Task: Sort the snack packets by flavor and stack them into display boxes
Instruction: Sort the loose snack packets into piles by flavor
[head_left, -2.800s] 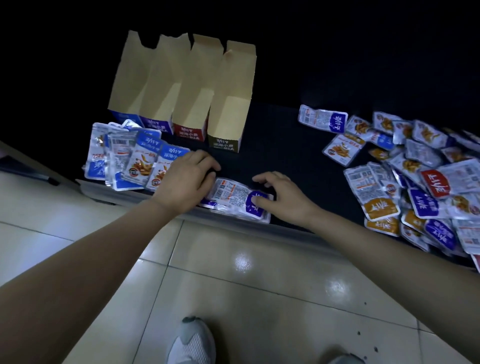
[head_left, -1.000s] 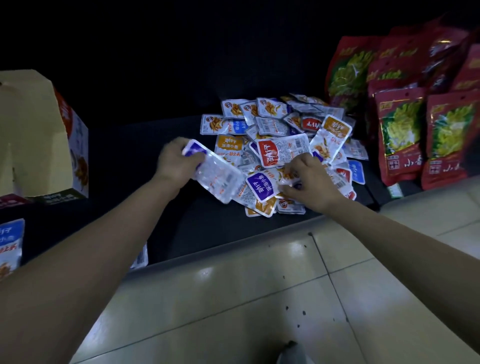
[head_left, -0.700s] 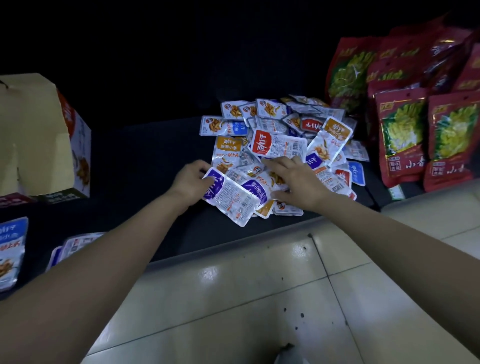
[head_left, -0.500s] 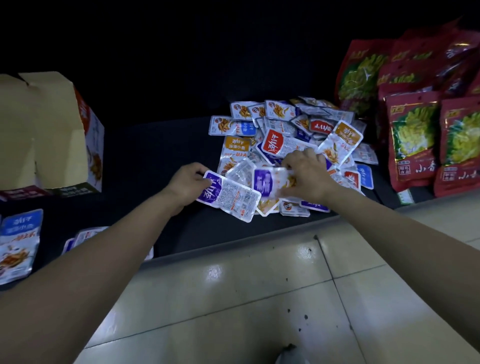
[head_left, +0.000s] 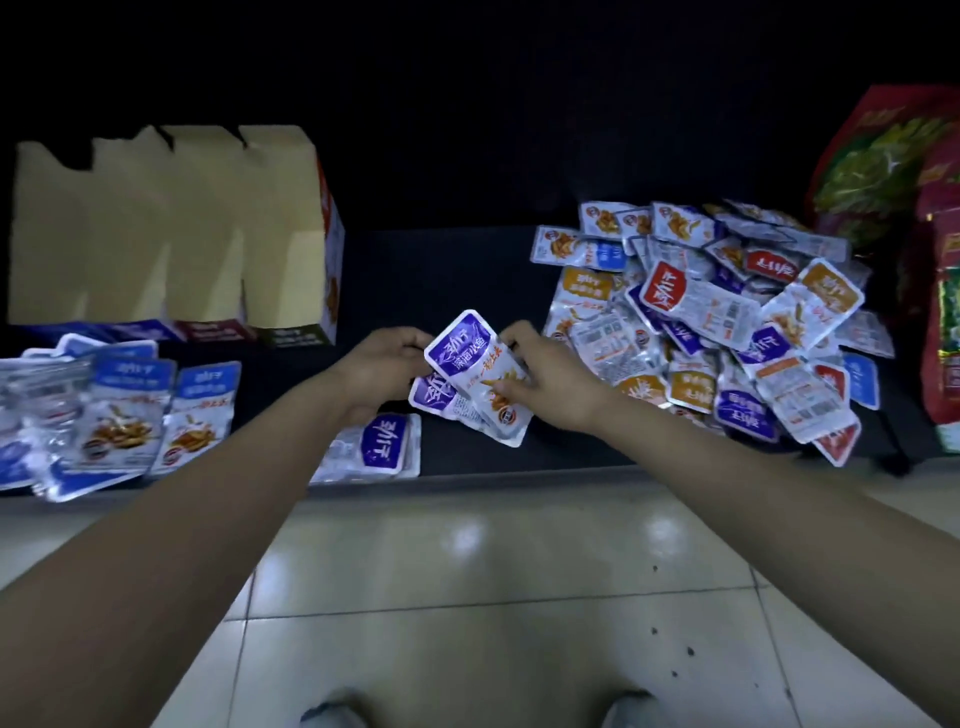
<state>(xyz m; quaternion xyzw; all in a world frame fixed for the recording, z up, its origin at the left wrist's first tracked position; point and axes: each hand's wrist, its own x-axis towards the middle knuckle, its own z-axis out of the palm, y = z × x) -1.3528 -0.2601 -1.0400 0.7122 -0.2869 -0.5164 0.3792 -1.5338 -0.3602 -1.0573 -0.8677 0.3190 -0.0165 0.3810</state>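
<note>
Front edge of the desk: a small purple stack (head_left: 382, 447) lies flat. Just above it the left hand (head_left: 379, 366) and right hand (head_left: 550, 379) together pinch two purple packets (head_left: 478, 374). It looks like the sorting step, and next they should drop squarely onto that stack. Right side, the mixed pile (head_left: 701, 322); back left, the display boxes (head_left: 171, 234) stand upright.

Open shelf strip (head_left: 441, 270) lies between display boxes (head_left: 166, 228) and packet heap (head_left: 701, 322).
</note>
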